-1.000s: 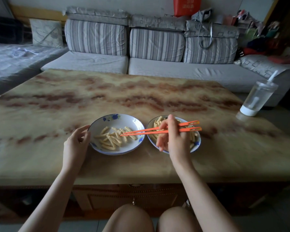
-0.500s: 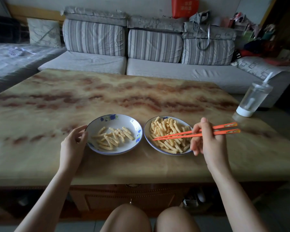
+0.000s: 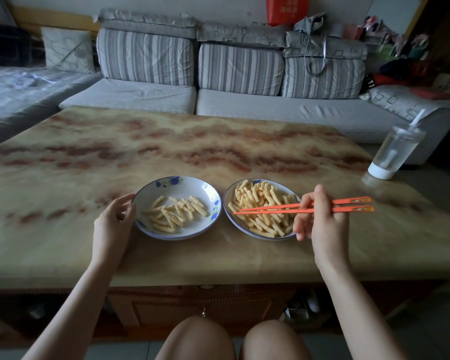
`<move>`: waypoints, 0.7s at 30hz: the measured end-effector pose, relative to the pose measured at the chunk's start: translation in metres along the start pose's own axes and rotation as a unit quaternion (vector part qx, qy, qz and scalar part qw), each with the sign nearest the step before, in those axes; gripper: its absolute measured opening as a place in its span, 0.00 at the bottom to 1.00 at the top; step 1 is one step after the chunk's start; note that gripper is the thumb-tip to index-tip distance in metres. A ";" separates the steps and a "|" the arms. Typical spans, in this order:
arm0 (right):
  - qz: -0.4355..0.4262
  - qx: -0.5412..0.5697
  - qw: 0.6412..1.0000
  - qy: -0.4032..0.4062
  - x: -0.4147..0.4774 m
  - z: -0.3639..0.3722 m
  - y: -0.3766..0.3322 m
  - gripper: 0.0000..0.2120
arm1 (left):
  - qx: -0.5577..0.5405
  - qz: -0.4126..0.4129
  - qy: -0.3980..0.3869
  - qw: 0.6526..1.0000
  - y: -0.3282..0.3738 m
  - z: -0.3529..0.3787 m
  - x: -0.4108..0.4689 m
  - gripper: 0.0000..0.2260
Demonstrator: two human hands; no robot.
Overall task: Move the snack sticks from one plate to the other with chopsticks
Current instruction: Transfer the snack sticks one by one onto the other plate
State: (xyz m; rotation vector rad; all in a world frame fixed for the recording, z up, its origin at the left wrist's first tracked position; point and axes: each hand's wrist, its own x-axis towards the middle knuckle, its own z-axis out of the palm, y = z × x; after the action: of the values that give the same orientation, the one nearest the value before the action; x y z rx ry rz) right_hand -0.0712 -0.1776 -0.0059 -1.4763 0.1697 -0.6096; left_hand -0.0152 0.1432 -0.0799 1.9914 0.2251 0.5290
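Note:
Two white plates with blue flowers sit side by side on the marble table. The left plate [image 3: 205, 189] holds several ridged yellow snack sticks [image 3: 176, 213]. The right plate [image 3: 227, 203] carries a fuller heap of snack sticks [image 3: 260, 203]. My right hand [image 3: 320, 219] grips a pair of orange chopsticks [image 3: 276, 209], held level with their tips over the left part of the right plate's heap; nothing is pinched between the tips. My left hand [image 3: 115, 219] rests at the left plate's left rim, fingers curled and touching it.
A clear lidded tumbler with a straw [image 3: 395, 152] stands at the table's right edge. The table's front edge [image 3: 218, 278] runs just above my knees. A striped grey sofa [image 3: 218, 94] lies behind the table.
My right hand carried the chopsticks rightward, from over the left plate to over the right plate. My left hand stayed at the left plate's rim.

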 end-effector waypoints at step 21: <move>0.021 0.093 0.990 -0.102 -0.013 0.129 0.021 0.20 | -0.004 -0.010 0.007 1.000 -0.003 0.001 0.003 0.13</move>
State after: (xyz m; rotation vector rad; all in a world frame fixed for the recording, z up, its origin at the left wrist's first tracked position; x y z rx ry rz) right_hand -0.0159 -0.0593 -0.0152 -1.3406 -0.0159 -0.4243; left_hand -0.0120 0.1446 -0.0825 1.9767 0.2519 0.5295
